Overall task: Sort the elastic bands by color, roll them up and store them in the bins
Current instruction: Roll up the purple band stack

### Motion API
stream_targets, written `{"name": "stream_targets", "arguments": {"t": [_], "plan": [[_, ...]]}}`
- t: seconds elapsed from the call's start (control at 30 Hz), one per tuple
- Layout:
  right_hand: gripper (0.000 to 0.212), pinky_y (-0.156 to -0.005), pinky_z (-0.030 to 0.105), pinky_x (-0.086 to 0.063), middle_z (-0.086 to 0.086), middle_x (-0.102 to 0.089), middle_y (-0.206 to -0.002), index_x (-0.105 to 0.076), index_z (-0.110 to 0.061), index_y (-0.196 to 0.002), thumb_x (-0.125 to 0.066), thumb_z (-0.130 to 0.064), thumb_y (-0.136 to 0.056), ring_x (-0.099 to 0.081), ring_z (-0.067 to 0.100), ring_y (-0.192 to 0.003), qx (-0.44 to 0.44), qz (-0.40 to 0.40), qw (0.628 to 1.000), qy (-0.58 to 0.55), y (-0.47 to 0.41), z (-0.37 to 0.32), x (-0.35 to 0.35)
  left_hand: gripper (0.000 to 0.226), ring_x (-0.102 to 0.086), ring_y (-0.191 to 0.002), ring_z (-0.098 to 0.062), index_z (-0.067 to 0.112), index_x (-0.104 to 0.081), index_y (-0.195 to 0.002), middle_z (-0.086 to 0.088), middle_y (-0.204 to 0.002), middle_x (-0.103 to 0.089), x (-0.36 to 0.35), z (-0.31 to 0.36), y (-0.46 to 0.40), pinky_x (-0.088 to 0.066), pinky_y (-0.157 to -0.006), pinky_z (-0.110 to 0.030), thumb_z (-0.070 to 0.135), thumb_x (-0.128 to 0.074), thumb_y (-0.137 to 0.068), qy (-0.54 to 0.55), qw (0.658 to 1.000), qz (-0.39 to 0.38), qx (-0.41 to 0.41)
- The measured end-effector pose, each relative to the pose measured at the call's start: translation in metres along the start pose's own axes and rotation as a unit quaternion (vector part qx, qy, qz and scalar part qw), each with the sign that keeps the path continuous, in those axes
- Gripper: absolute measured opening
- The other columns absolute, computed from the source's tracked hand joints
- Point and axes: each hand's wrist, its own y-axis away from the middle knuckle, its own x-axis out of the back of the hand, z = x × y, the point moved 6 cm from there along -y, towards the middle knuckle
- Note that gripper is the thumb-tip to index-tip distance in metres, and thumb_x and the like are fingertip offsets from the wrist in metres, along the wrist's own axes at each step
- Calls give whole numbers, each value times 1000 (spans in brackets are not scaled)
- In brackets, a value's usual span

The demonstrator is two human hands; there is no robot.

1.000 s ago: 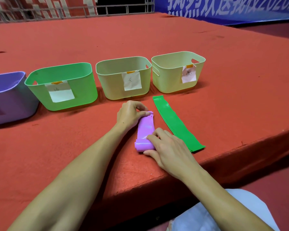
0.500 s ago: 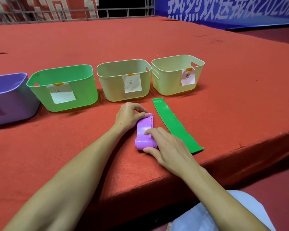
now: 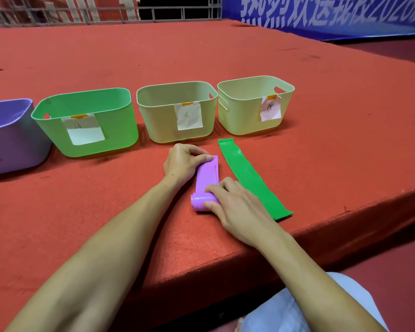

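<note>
Bins — no bands visible inside

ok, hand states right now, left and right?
Left hand: pinching the far end of the purple band.
Right hand: fingers curled on the band's rolled near end.

Bare forearms, no sleeves; pale blue trousers

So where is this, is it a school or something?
Maybe a school or hall stage, though I can't be sure. The bins sit on a big raised platform covered in red carpet. A blue banner with large white writing hangs behind it, beside a metal railing.
</note>
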Motion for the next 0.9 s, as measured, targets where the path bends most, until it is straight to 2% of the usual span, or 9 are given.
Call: {"name": "stream_targets", "arguments": {"t": [0.1,0.23,0.33,0.47,0.53,0.67,0.8,0.9], "plan": [[37,-89,44,-50,-4,-47,-129,-57,-27,-135,-47,-49,-107,-53,24,-111,0,11,1000,1,-1,-3,1,15,-70,-90,2,39,-82,-82,30,-85,-76,2,-2,-2,-58,-83,-40,55,-84,-81,11,1000,15,15],[38,-91,46,-49,-5,-50,-126,-56,-27,-134,-46,-51,-106,-55,26,-111,9,16,1000,5,0,-5,0,18,-69,-92,2,41,-82,-82,30,-84,-75,-3,0,-3,-57,-83,-38,59,-84,-79,-31,999,-25,-1],[48,-89,44,-50,-5,-51,-125,-56,-29,-134,-56,-60,-98,-55,23,-109,15,18,1000,6,2,-4,0,21,-70,-91,0,45,-82,-83,29,-84,-76,-3,-1,-7,-58,-85,-39,65,-83,-76,-50,998,-42,1],[50,-87,41,-51,-3,-47,-126,-60,-25,-134,-69,-54,-94,-52,22,-110,12,29,999,-1,-1,-4,0,19,-70,-92,0,48,-81,-83,30,-84,-75,-3,-2,-8,-57,-83,-38,66,-83,-76,-51,997,-49,-3],[48,-84,39,-50,-3,-45,-126,-60,-24,-134,-67,-53,-96,-52,22,-110,11,29,1000,-1,-3,-3,0,20,-70,-92,1,47,-81,-83,30,-84,-75,-3,-1,-6,-55,-80,-36,66,-82,-76,-52,998,-46,-4],[57,-84,39,-49,-4,-51,-126,-50,-29,-148,-65,-52,-98,-58,23,-112,10,31,999,-15,-5,0,1,20,-70,-91,2,45,-82,-83,30,-84,-75,-4,-2,-7,-54,-80,-35,65,-84,-77,-44,998,-50,2],[45,-89,42,-50,-6,-57,-127,-51,-31,-135,-63,-54,-98,-58,23,-114,2,47,998,-38,-5,1,2,19,-70,-90,1,45,-82,-83,30,-82,-76,-3,-4,-8,-56,-84,-37,62,-86,-76,-34,997,-64,9],[43,-93,43,-50,-5,-54,-128,-56,-31,-136,-59,-54,-100,-54,23,-116,-15,55,998,-40,-8,2,1,18,-70,-89,1,45,-82,-83,29,-83,-76,-3,-4,-8,-56,-85,-38,62,-86,-77,-35,997,-72,6]]}}
